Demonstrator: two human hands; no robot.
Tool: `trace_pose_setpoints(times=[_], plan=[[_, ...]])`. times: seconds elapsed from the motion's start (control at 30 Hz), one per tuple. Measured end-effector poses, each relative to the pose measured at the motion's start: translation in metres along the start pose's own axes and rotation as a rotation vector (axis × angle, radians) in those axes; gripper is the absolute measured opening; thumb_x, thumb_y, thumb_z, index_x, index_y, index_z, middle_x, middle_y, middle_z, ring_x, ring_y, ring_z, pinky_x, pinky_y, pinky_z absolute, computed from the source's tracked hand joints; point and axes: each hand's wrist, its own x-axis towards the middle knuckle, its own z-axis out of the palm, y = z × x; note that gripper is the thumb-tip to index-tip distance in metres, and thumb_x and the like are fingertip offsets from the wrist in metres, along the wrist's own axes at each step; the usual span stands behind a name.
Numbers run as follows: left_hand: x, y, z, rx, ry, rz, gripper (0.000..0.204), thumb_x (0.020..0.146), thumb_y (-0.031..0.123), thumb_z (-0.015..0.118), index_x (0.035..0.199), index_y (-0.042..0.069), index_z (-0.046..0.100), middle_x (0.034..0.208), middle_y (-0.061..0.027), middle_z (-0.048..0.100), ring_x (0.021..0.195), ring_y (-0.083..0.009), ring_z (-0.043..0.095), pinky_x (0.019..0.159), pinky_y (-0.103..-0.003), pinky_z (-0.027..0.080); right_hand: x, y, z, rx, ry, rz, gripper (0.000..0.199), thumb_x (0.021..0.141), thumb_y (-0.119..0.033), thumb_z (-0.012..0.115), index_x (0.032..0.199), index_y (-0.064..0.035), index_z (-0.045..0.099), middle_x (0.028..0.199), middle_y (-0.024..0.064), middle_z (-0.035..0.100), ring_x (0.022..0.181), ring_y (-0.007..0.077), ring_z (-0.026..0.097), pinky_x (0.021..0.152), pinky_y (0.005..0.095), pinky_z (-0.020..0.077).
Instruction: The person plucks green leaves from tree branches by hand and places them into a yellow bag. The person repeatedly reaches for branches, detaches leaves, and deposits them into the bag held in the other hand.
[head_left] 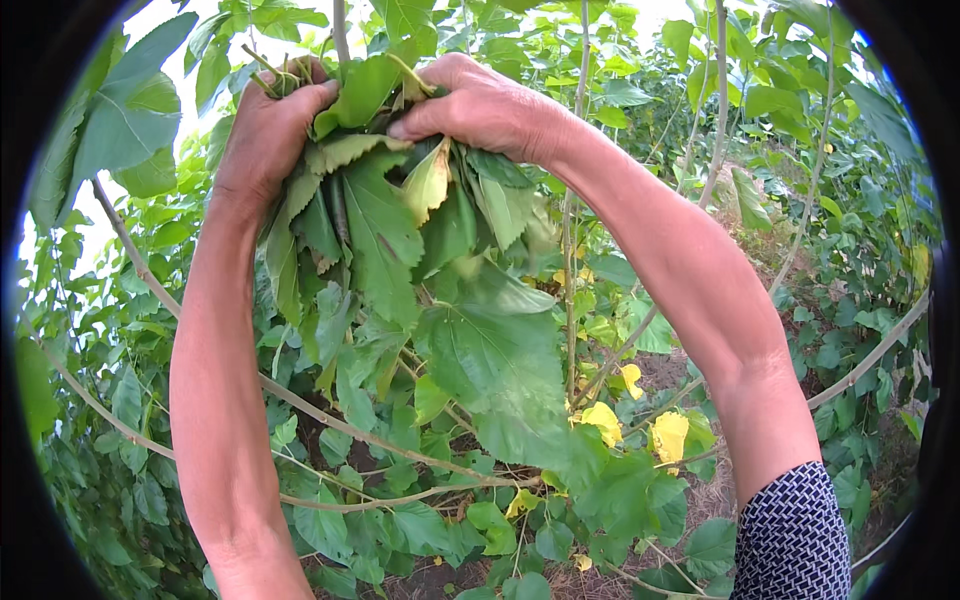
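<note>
Both my arms reach up to the top middle of the head view. My left hand point(283, 122) is closed round the stems of a bunch of large green leaves point(378, 225), with cut-looking stem ends poking out above the thumb. Close beside it, my right hand point(475, 108) is closed on more leaves and stems of the same bunch, a stalk end jutting out by its fingers. The leaves hang down below both hands; one is partly yellow point(428, 185). An upright branch point(341, 30) rises just behind the hands. The fingers' far sides are hidden.
Thin bare branches point(425, 457) cross below and between my arms. Upright stems point(720, 100) stand on the right. Dense leafy bushes surround me, with yellow leaves point(668, 436) lower right and brown ground point(712, 500) beneath. A large leaf point(135, 105) hangs at the upper left.
</note>
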Motion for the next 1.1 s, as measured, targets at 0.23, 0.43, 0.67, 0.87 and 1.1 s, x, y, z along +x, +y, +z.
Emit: trace_pose_setpoints(times=[0.23, 0.43, 0.67, 0.87, 1.1], plan=[[-0.032, -0.022, 0.018, 0.676, -0.501, 0.085, 0.023, 0.091, 0.012, 0.069, 0.111, 0.002, 0.072, 0.092, -0.0223, 0.076, 0.085, -0.037, 0.076, 0.08, -0.05, 0.06, -0.038, -0.035, 0.026, -0.47, -0.166, -0.115, 0.024, 0.091, -0.021, 0.07, 0.1, 0.0016, 0.072, 0.089, 0.0253, 0.074, 0.089, 0.045, 0.074, 0.083, 0.0537, 0.0579], [-0.111, -0.07, 0.008, 0.339, -0.088, -0.131, 0.041, 0.095, 0.003, 0.067, 0.135, 0.006, 0.066, 0.103, -0.0066, 0.071, 0.096, -0.0121, 0.067, 0.085, -0.031, 0.055, -0.046, -0.044, 0.016, -0.511, -0.096, -0.238, 0.026, 0.089, -0.022, 0.07, 0.086, 0.003, 0.074, 0.085, 0.0245, 0.075, 0.086, 0.0416, 0.077, 0.082, 0.051, 0.0623], [-0.102, -0.019, 0.011, -0.415, -0.258, -0.295, 0.067, 0.089, 0.008, 0.075, 0.153, -0.001, 0.057, 0.12, -0.0106, 0.075, 0.103, -0.0172, 0.072, 0.096, -0.032, 0.059, -0.053, -0.038, 0.025, -0.15, 0.018, -0.03, 0.039, 0.087, -0.027, 0.081, 0.107, 0.0053, 0.071, 0.098, 0.0282, 0.074, 0.095, 0.0429, 0.073, 0.089, 0.0481, 0.057], [-0.092, -0.02, 0.05, -0.328, -0.364, -0.35, 0.029, 0.086, 0.01, 0.078, 0.111, -0.004, 0.077, 0.094, -0.0058, 0.077, 0.08, -0.0115, 0.071, 0.075, -0.03, 0.06, -0.039, -0.013, 0.019, 0.198, -0.268, 0.45, 0.068, 0.079, -0.036, 0.093, 0.127, 0.0084, 0.074, 0.111, 0.0186, 0.079, 0.096, 0.0301, 0.076, 0.086, 0.0424, 0.0625], [-0.115, -0.025, 0.066, 1.07, -0.63, 0.175, 0.014, 0.082, 0.014, 0.074, 0.094, 0.008, 0.079, 0.092, -0.0223, 0.076, 0.098, -0.0418, 0.075, 0.086, -0.051, 0.061, -0.051, -0.037, 0.013, -0.964, -0.403, 0.003, 0.023, 0.088, -0.011, 0.067, 0.106, -0.0047, 0.08, 0.109, 0.016, 0.08, 0.104, 0.0332, 0.079, 0.09, 0.0454, 0.0634]])
